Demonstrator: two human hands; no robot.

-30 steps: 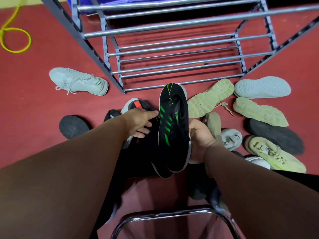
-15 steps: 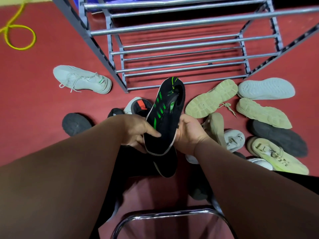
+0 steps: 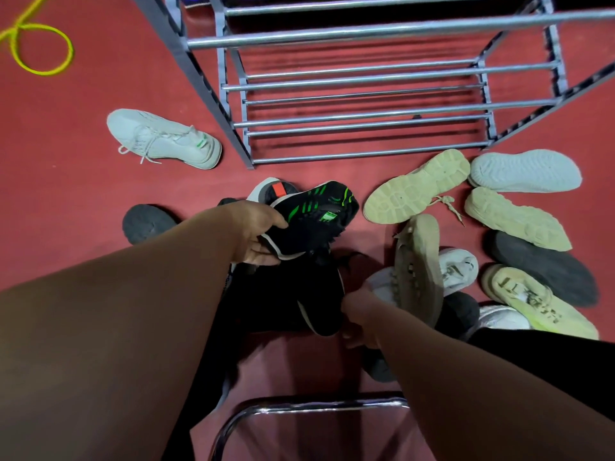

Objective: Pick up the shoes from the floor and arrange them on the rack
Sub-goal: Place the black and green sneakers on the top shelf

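My left hand (image 3: 256, 236) grips the heel end of a black shoe with green stripes (image 3: 316, 217), held tilted above the floor with its toe pointing right. Below it a second black shoe with a white rim (image 3: 299, 301) lies on the red floor. My right hand (image 3: 361, 311) is at that shoe's right end with fingers curled against it; whether they grip it is unclear. The grey metal rack (image 3: 366, 154) stands just beyond, and its bars hold no shoes.
A white sneaker (image 3: 163, 138) lies left of the rack. Several beige, white and dark shoes, such as a beige sole-up shoe (image 3: 416, 188), are heaped at the right. A dark sole (image 3: 146, 222) lies left, a yellow cord (image 3: 40, 48) far left, a chrome frame (image 3: 309, 404) near me.
My right hand let go of the green-striped shoe and dropped to the second black shoe. My left hand took over the striped shoe, which tipped from upright to slanting right.
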